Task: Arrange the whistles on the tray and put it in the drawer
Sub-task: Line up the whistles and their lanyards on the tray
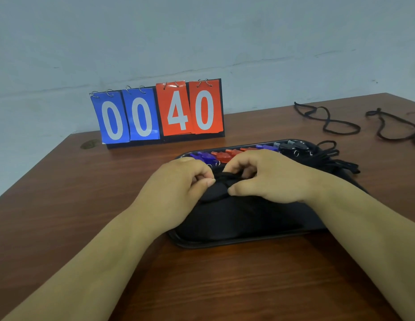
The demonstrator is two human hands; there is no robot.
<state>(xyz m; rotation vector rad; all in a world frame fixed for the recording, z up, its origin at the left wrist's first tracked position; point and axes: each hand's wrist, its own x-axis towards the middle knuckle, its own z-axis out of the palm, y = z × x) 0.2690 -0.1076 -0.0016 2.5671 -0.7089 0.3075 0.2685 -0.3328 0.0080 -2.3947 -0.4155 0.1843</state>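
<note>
Black cord [221,179], pinched closed by left hand [181,181] and right hand [262,176] above the black plastic tray [225,239], should be wound tightly.

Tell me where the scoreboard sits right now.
In the head view, the scoreboard stands upright at the table's far edge against the wall, left of centre, just behind the tray and its row of whistles.

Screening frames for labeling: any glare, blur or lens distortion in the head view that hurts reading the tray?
Head view: soft, even light; mild glare on the glossy scoreboard; wide-angle bending of the table edges; black tray and black cords under the left hand and right hand merge into one dark mass; whistles slightly soft.
</note>
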